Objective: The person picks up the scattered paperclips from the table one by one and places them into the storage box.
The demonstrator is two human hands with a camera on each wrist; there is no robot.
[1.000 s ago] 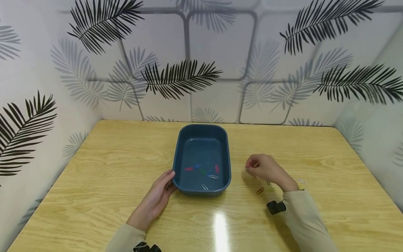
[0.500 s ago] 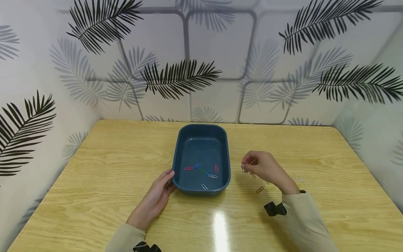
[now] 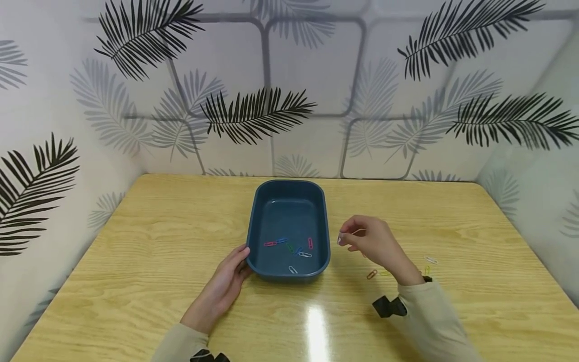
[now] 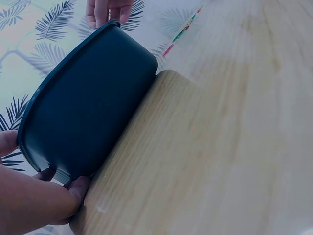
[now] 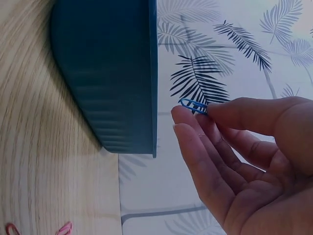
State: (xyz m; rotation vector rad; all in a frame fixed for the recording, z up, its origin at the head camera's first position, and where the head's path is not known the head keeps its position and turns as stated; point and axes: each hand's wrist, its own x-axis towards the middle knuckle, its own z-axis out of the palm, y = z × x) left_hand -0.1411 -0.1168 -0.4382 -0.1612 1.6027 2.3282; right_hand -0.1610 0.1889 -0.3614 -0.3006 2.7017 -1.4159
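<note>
A dark blue plastic bin [image 3: 289,216] stands on the table, with several coloured paper clips lying on its floor, among them a red clip [image 3: 310,243] and a white clip [image 3: 305,255]. My left hand [image 3: 224,281] holds the bin at its near left corner, thumb at the rim and fingers against the outer wall. Just off the bin's right side, my right hand [image 3: 373,245] pinches a blue paper clip [image 5: 193,105] between thumb and fingertips. In the right wrist view the clip is level with the bin's rim, outside the wall.
Loose clips lie on the wooden table [image 3: 181,216] below and right of my right hand: an orange-red clip [image 3: 372,274], a yellow clip [image 3: 385,273] and a white clip [image 3: 431,260], among others. A leaf-patterned wall [image 3: 312,146] borders the table's back edge.
My right hand has moved left from above the loose clips to beside the bin, carrying the blue paper clip. The left hand and bin have stayed in place.
</note>
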